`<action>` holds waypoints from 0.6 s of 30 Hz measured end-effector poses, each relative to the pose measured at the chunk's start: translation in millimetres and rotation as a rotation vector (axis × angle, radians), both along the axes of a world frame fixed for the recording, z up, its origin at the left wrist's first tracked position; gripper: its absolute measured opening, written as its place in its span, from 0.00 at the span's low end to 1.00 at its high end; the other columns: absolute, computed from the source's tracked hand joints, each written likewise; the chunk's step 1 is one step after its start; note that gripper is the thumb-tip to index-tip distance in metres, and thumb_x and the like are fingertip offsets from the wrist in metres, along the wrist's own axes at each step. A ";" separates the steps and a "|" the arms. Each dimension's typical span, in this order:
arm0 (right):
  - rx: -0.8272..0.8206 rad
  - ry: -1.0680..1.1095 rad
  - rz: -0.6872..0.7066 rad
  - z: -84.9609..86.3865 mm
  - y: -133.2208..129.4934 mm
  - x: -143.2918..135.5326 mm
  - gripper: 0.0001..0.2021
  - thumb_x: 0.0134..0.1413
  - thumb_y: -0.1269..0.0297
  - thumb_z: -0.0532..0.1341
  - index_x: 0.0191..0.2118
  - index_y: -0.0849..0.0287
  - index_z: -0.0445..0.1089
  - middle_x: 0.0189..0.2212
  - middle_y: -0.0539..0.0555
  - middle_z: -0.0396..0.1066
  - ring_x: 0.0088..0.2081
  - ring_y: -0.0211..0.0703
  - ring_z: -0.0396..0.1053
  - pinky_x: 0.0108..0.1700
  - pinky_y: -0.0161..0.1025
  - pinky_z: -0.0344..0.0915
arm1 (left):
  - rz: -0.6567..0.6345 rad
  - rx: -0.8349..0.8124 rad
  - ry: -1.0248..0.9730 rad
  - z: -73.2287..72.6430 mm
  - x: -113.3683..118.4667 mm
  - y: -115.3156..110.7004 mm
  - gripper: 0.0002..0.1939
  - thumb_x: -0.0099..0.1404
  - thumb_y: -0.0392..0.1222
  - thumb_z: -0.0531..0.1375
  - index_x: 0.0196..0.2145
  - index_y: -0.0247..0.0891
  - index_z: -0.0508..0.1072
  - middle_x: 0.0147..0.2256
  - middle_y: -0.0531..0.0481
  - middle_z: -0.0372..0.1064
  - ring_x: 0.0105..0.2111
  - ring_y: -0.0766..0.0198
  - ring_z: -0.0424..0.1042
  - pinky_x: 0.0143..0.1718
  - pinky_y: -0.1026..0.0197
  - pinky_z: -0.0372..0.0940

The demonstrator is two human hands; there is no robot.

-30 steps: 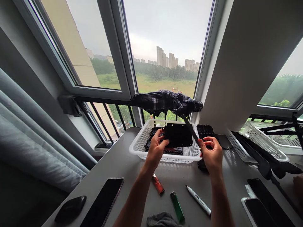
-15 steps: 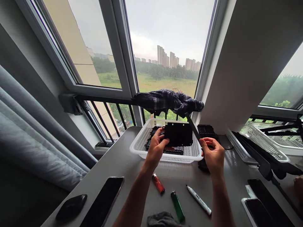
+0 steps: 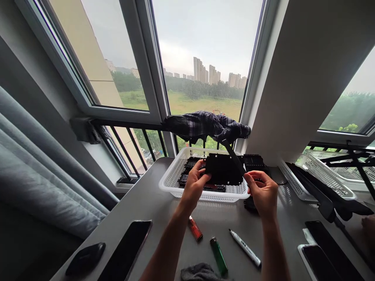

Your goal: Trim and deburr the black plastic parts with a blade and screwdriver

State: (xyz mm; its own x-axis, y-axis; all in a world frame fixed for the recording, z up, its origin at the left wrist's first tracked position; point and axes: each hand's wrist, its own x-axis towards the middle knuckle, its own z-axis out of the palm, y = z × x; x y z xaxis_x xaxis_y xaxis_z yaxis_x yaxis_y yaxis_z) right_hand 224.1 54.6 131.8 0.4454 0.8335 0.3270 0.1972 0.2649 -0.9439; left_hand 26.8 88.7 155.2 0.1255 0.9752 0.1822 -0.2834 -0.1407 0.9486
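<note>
My left hand grips a flat black rectangular panel by its left edge, thumb in front. The panel has small notches and tabs along its rim and is held above a white plastic basket. Between thumb and fingers of my right hand is the lower end of a long thin black strip. The strip slants up and left, crossing in front of the panel's right part; whether they touch I cannot tell. Inside the basket lie several black ribbed plastic parts, partly hidden by the panel and my left hand.
On the table lie a red lighter, a green lighter, a white marker, a grey cloth, a mouse and phones. More black parts sit right of the basket. Another white basket stands farther right.
The strip's upper end has shifted left and now overlaps the panel more. The panel is tilted slightly, its right side lower. My right hand has moved a little left.
</note>
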 end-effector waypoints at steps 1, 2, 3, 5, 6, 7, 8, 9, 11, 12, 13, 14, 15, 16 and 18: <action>-0.016 -0.011 -0.023 -1.1 1.2 1.4 0.22 0.44 0.44 0.68 0.34 0.61 0.74 0.25 0.51 0.70 0.18 0.36 0.63 0.19 0.34 0.57 | 0.000 0.005 0.008 0.0 0.4 -0.1 0.20 0.53 0.38 0.60 0.45 0.37 0.66 0.34 0.48 0.72 0.30 0.59 0.75 0.20 0.66 0.69; -0.024 -0.021 -0.069 -1.9 2.2 2.6 0.23 0.45 0.43 0.67 0.34 0.61 0.73 0.26 0.52 0.70 0.18 0.37 0.63 0.19 0.35 0.58 | 0.009 0.013 0.018 0.1 0.7 -0.3 0.20 0.53 0.38 0.60 0.46 0.37 0.66 0.34 0.48 0.72 0.31 0.59 0.75 0.20 0.66 0.69; -0.025 -0.028 -0.127 -2.4 3.0 3.5 0.24 0.46 0.42 0.66 0.34 0.61 0.73 0.27 0.53 0.71 0.19 0.37 0.63 0.20 0.35 0.58 | 0.024 0.021 0.029 0.1 1.1 -0.5 0.21 0.53 0.38 0.59 0.46 0.37 0.66 0.35 0.48 0.72 0.31 0.59 0.75 0.20 0.66 0.68; -0.008 -0.044 -0.233 -2.1 3.5 3.4 0.25 0.48 0.41 0.64 0.36 0.62 0.73 0.29 0.55 0.71 0.21 0.37 0.63 0.22 0.36 0.60 | 0.045 0.033 0.057 -0.6 2.8 -1.2 0.21 0.54 0.38 0.59 0.47 0.36 0.66 0.36 0.47 0.72 0.31 0.60 0.74 0.20 0.67 0.68; 0.009 -0.060 -0.267 -1.3 3.3 2.3 0.25 0.48 0.41 0.64 0.38 0.61 0.72 0.31 0.55 0.71 0.23 0.39 0.65 0.24 0.36 0.61 | 0.040 0.035 0.074 -1.2 4.3 -1.9 0.21 0.54 0.38 0.59 0.47 0.36 0.66 0.36 0.47 0.72 0.30 0.61 0.74 0.20 0.67 0.68; 0.029 -0.075 -0.288 -0.4 2.7 0.6 0.26 0.47 0.41 0.65 0.40 0.60 0.71 0.34 0.56 0.71 0.27 0.40 0.66 0.26 0.36 0.62 | 0.021 0.037 0.095 -2.1 6.1 -2.8 0.21 0.54 0.37 0.59 0.47 0.36 0.66 0.36 0.47 0.72 0.29 0.62 0.74 0.20 0.67 0.69; 0.048 -0.090 -0.296 0.5 2.1 -1.3 0.27 0.45 0.41 0.66 0.42 0.59 0.70 0.36 0.56 0.70 0.31 0.42 0.67 0.29 0.36 0.63 | -0.012 0.042 0.119 -3.1 8.3 -4.1 0.20 0.55 0.37 0.58 0.47 0.36 0.66 0.36 0.47 0.72 0.28 0.63 0.73 0.20 0.67 0.69; 0.063 -0.107 -0.301 1.2 1.5 -3.3 0.28 0.43 0.41 0.67 0.44 0.58 0.69 0.37 0.55 0.69 0.34 0.43 0.67 0.31 0.36 0.64 | -0.055 0.050 0.149 -4.0 10.5 -5.7 0.20 0.55 0.36 0.58 0.47 0.36 0.66 0.36 0.48 0.72 0.26 0.65 0.72 0.21 0.67 0.69; 0.067 -0.140 -0.316 1.6 0.8 -5.8 0.31 0.39 0.41 0.69 0.44 0.57 0.68 0.38 0.54 0.67 0.36 0.44 0.66 0.34 0.37 0.64 | -0.132 0.074 0.221 -5.3 14.7 -9.2 0.19 0.56 0.35 0.57 0.47 0.36 0.67 0.34 0.49 0.72 0.23 0.68 0.70 0.21 0.67 0.69; 0.059 -0.149 -0.326 1.2 0.9 -5.8 0.31 0.38 0.40 0.70 0.43 0.58 0.68 0.37 0.54 0.67 0.36 0.44 0.66 0.35 0.38 0.64 | -0.153 0.088 0.255 -5.6 16.2 -10.7 0.19 0.57 0.35 0.57 0.47 0.36 0.68 0.33 0.50 0.71 0.22 0.69 0.69 0.21 0.67 0.68; 0.047 -0.152 -0.331 0.6 1.1 -5.0 0.31 0.37 0.40 0.70 0.42 0.58 0.68 0.36 0.53 0.67 0.35 0.43 0.66 0.36 0.38 0.64 | -0.160 0.099 0.283 -5.6 17.0 -11.9 0.18 0.57 0.35 0.57 0.47 0.36 0.68 0.32 0.50 0.71 0.21 0.70 0.69 0.21 0.68 0.67; 0.035 -0.144 -0.327 -0.1 1.5 -3.4 0.30 0.37 0.40 0.70 0.41 0.58 0.69 0.35 0.53 0.67 0.34 0.42 0.66 0.35 0.38 0.64 | -0.159 0.105 0.300 -5.3 17.2 -12.5 0.18 0.57 0.35 0.57 0.47 0.36 0.68 0.31 0.51 0.71 0.20 0.70 0.68 0.21 0.68 0.67; 0.025 -0.118 -0.311 -0.8 1.9 -1.4 0.30 0.37 0.41 0.70 0.41 0.59 0.69 0.34 0.52 0.68 0.32 0.41 0.66 0.34 0.38 0.63 | -0.161 0.105 0.301 -5.0 16.8 -12.5 0.18 0.57 0.35 0.57 0.47 0.36 0.68 0.31 0.51 0.71 0.20 0.70 0.68 0.21 0.68 0.67; 0.018 -0.077 -0.285 -1.3 2.2 0.6 0.29 0.38 0.41 0.70 0.40 0.59 0.70 0.33 0.52 0.69 0.29 0.39 0.65 0.31 0.37 0.63 | -0.169 0.100 0.284 -4.6 15.8 -11.9 0.19 0.57 0.35 0.57 0.48 0.36 0.68 0.31 0.51 0.71 0.21 0.70 0.68 0.21 0.67 0.67; 0.009 0.018 -0.218 -1.1 1.9 3.1 0.29 0.38 0.42 0.70 0.40 0.60 0.70 0.32 0.52 0.70 0.22 0.34 0.62 0.24 0.34 0.59 | -0.185 0.089 0.228 -4.3 12.5 -9.1 0.20 0.57 0.36 0.57 0.48 0.36 0.67 0.32 0.50 0.71 0.22 0.68 0.70 0.23 0.65 0.68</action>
